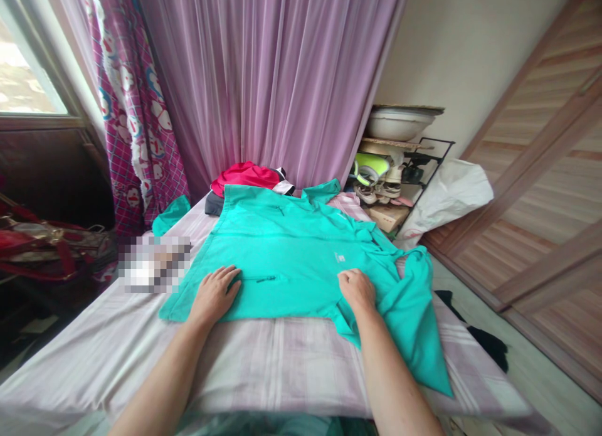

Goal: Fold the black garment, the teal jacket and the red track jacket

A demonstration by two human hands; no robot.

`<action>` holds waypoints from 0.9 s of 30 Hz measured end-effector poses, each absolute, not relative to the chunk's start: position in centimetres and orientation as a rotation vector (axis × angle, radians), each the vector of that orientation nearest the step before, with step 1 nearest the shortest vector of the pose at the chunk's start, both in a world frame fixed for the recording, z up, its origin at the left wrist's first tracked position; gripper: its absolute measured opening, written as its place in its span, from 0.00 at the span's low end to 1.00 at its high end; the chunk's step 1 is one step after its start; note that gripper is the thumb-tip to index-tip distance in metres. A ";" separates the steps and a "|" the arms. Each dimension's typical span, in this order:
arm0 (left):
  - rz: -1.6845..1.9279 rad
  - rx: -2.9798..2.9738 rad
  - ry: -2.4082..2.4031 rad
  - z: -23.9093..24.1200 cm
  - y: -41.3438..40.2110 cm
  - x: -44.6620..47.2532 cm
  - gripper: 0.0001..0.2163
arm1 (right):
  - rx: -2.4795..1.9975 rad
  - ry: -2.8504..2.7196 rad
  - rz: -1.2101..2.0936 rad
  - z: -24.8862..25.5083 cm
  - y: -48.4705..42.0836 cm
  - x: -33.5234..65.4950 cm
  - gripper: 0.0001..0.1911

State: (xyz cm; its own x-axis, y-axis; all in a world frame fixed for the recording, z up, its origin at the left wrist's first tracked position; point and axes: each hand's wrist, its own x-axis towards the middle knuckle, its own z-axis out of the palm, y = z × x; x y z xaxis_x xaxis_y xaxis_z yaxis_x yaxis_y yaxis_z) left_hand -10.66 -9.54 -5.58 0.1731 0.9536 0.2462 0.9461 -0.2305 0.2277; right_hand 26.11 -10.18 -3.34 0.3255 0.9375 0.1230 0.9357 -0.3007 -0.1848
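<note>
A turquoise jacket (291,248) lies spread flat on a bed covered with a pale striped sheet (263,361). One sleeve hangs over the bed's right edge. My left hand (214,295) rests flat on the jacket's near left hem, fingers stretched out. My right hand (357,290) presses on the jacket's near right side, fingers bent down onto the cloth beside a small white logo. Neither hand lifts the fabric.
A pile of red and dark clothes (249,179) sits at the bed's far end before purple curtains (263,78). A shoe rack (399,172) with a basin on top stands at the right, beside a white bag (446,194). Bags (51,248) lie left.
</note>
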 end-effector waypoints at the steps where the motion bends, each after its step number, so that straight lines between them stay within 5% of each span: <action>1: 0.535 2.389 1.935 -5.6 -9.6 -10.7 0.21 | -2.363 -1.698 0.017 -3.4 -10.2 26.2 0.21; 27: 0.526 2.397 1.946 -5.7 -9.5 -10.7 0.21 | -2.333 -1.572 -0.038 -4.3 -10.1 27.0 0.19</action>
